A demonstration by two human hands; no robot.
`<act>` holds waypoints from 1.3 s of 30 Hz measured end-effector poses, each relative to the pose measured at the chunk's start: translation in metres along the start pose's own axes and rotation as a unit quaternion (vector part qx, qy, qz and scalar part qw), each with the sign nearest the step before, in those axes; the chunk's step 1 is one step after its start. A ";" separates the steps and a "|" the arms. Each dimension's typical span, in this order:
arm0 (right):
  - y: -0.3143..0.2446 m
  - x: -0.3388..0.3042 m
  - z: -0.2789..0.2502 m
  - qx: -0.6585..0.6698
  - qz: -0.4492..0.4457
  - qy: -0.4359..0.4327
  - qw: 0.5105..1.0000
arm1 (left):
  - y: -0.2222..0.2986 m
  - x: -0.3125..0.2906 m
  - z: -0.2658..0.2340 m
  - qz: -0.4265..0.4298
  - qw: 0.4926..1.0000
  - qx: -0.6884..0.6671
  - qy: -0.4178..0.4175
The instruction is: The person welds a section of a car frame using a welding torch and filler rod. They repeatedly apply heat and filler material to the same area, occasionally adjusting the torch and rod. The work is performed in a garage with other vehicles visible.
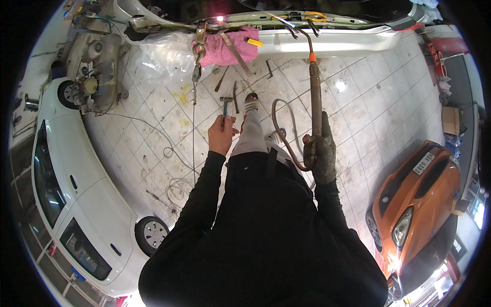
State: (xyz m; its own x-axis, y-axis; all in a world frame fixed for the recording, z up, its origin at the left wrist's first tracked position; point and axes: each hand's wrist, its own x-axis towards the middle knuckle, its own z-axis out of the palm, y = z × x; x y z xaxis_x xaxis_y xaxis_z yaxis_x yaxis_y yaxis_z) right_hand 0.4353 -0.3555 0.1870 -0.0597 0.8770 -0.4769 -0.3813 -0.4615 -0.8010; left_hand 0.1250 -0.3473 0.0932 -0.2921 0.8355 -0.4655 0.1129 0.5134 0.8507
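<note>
Left hand (221, 135), bare: fingers curled and clamped on the handle of a small hammer with a metal head and blue-green shaft (225, 106); head points away from the wearer, above the tiled floor. Right hand (323, 156), in a dirty grey work glove: wrapped about the valve end of a long brown metal torch with a thin bent nozzle (316, 94); separate fingertips cannot be made out. Torch stands clear of the legs, nozzle toward the white car body panel (337, 42).

Handling (judged): hammer stiff, head-heavy, hard to damage; best held low on the shaft. Torch rigid, moderately heavy, likely awkward because of its length; hold at the valve body or rear barrel, well behind the orange band (313, 57), treating the nozzle as possibly hot. The brown flexible hose (275, 123) loops beside the right leg and probably drags on the grip. Glove should resist slipping.

Farther out: a heavy metal hook (199, 50) at the panel edge, taut cable (194, 128) below it, pink crumpled cloth (225, 51) beside it. Red glow (220, 19) just above; source unclear.
</note>
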 end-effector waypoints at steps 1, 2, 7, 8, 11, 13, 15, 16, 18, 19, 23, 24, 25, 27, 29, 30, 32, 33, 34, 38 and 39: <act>0.001 -0.005 -0.003 -0.004 -0.010 -0.005 1.000 | 0.001 -0.005 -0.001 0.006 1.000 -0.006 0.005; 0.001 -0.010 -0.005 -0.007 -0.020 -0.009 1.000 | -0.002 -0.008 -0.002 0.029 0.999 0.009 0.013; -0.001 -0.026 -0.011 -0.028 -0.046 -0.041 0.998 | -0.001 -0.009 -0.024 0.130 0.984 0.085 0.092; -0.002 -0.028 -0.010 -0.021 -0.046 -0.030 0.998 | 0.002 -0.009 -0.028 0.137 0.982 0.073 0.105; -0.014 -0.028 0.006 -0.048 -0.023 -0.023 0.998 | 0.003 -0.001 -0.044 0.119 0.985 0.052 0.115; -0.018 -0.026 0.013 -0.064 -0.022 -0.025 0.997 | 0.003 0.004 -0.046 0.113 0.988 0.013 0.107; -0.012 -0.020 0.016 -0.055 -0.040 -0.033 0.997 | 0.004 0.008 -0.048 0.112 0.988 -0.002 0.104; -0.010 -0.016 0.020 -0.045 -0.039 -0.032 0.998 | 0.002 0.013 -0.049 0.115 0.988 -0.012 0.102; -0.014 -0.009 0.031 -0.060 -0.034 -0.032 0.997 | 0.000 0.024 -0.051 0.119 0.988 -0.032 0.098; -0.017 -0.005 0.037 -0.068 -0.031 -0.032 0.997 | 0.000 0.028 -0.052 0.107 0.989 -0.038 0.090; -0.017 0.010 0.061 0.015 -0.018 -0.026 0.999 | -0.001 0.048 -0.054 0.093 0.990 -0.066 0.079; -0.014 0.016 0.065 0.040 -0.017 -0.029 0.999 | -0.001 0.053 -0.052 0.097 0.989 -0.075 0.078; -0.013 0.020 0.068 0.064 -0.016 -0.033 0.997 | -0.001 0.058 -0.051 0.091 0.990 -0.079 0.070; -0.011 0.025 0.080 0.118 -0.009 -0.024 0.993 | -0.001 0.063 -0.051 0.079 0.992 -0.084 0.052; -0.008 0.030 0.086 0.156 0.001 -0.027 0.987 | 0.000 0.072 -0.051 0.082 0.991 -0.094 0.043; -0.003 0.034 0.082 0.167 0.006 -0.034 0.985 | 0.002 0.076 -0.052 0.085 0.991 -0.098 0.037; 0.008 0.040 0.075 0.184 0.017 -0.049 0.982 | 0.003 0.084 -0.053 0.086 0.991 -0.098 0.024; 0.010 0.043 0.077 0.189 0.024 -0.057 0.980 | 0.003 0.088 -0.054 0.082 0.992 -0.093 0.017; 0.012 0.044 0.078 0.195 0.032 -0.064 0.978 | 0.002 0.091 -0.056 0.078 0.993 -0.089 0.010; 0.004 0.043 0.099 0.182 0.014 -0.031 0.983 | 0.001 0.095 -0.056 0.067 0.993 -0.092 -0.006; 0.000 0.042 0.103 0.175 0.009 -0.031 0.984 | 0.002 0.094 -0.055 0.070 0.993 -0.091 -0.009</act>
State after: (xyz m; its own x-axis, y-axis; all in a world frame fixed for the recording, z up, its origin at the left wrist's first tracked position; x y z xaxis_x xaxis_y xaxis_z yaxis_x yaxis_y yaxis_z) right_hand 0.3373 -0.3046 0.2039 -0.1207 0.8808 -0.4578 -0.6731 -0.4116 -0.6145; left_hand 0.0456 -0.2783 0.0643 -0.2689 0.9000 -0.3430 -0.0232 0.3499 0.9365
